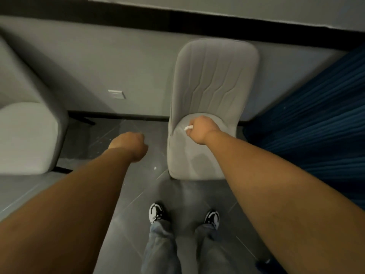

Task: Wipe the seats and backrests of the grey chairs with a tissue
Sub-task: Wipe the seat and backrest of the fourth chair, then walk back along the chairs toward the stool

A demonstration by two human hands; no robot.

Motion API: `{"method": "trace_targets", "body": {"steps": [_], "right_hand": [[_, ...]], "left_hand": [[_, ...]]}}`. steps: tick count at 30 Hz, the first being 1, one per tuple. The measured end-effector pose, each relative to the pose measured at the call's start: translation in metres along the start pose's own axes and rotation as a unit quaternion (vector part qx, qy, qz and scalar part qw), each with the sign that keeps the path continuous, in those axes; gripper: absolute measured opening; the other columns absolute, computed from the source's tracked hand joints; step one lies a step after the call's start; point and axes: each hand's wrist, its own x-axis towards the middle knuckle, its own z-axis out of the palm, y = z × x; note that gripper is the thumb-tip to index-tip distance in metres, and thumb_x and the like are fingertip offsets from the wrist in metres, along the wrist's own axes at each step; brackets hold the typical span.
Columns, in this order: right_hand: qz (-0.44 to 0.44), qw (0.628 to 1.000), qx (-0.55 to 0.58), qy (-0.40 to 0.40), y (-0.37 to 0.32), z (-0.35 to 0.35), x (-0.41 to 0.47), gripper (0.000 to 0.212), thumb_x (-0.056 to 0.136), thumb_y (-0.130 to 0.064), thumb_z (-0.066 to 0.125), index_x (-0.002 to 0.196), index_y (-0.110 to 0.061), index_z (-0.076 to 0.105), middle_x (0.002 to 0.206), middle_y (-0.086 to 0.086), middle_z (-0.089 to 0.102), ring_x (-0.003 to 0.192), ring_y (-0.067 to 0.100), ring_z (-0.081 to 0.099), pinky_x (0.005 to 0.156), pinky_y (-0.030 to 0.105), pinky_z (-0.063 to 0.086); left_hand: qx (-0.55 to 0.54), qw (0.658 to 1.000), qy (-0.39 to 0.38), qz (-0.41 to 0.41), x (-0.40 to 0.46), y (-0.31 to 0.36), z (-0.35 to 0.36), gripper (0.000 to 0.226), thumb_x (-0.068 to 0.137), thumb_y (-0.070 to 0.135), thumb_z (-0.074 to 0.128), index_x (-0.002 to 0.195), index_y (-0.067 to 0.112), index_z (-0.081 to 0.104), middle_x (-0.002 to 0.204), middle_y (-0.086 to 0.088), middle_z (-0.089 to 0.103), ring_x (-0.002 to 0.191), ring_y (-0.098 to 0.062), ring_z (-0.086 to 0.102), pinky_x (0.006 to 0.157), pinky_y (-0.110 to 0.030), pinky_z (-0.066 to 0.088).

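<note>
A grey upholstered chair (214, 80) stands against the wall, facing me, its backrest upright and its seat (189, 157) below. My right hand (201, 130) is over the back of the seat, where it meets the backrest, and grips a small white tissue (188, 127) that sticks out to the left of the fist. My left hand (130, 144) hangs over the floor to the left of the chair, fingers curled, holding nothing that I can see. A second grey chair (27, 135) shows partly at the left edge.
Dark blue curtain (316, 119) hangs close to the chair's right side. A white wall socket (117, 94) sits low on the grey wall. My feet (158, 212) stand on dark grey floor tiles just in front of the chair.
</note>
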Motion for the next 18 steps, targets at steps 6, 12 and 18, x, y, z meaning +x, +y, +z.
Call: {"method": "trace_targets", "body": {"steps": [6,12,18], "right_hand": [[0.006,1.000,0.020,0.017,-0.025,-0.021,-0.054,0.034,0.097,-0.033,0.053,0.120,-0.011,0.067,0.121,0.012,0.065,0.108,0.030,0.059,0.088,0.031,0.046],[0.017,0.998,0.041,0.033,-0.020,-0.032,-0.084,0.039,0.097,-0.038,0.053,0.121,-0.009,0.066,0.122,0.014,0.064,0.108,0.032,0.059,0.088,0.033,0.047],[0.003,0.998,0.046,0.045,-0.009,-0.039,-0.099,0.038,0.097,-0.040,0.055,0.117,-0.010,0.068,0.116,0.013,0.065,0.101,0.030,0.061,0.085,0.034,0.050]], "left_hand": [[0.007,1.000,-0.019,-0.023,-0.052,-0.040,-0.022,0.047,0.094,0.044,0.044,0.132,0.019,0.050,0.133,-0.011,0.053,0.116,-0.031,0.052,0.096,-0.042,0.045],[0.001,0.999,-0.009,-0.033,-0.079,-0.055,-0.036,0.044,0.092,0.042,0.045,0.128,0.018,0.053,0.130,-0.012,0.055,0.113,-0.032,0.054,0.093,-0.040,0.045],[-0.011,0.998,0.030,-0.053,-0.094,-0.049,-0.056,0.039,0.088,0.035,0.042,0.121,0.020,0.057,0.125,-0.011,0.059,0.108,-0.032,0.057,0.089,-0.041,0.047]]}}
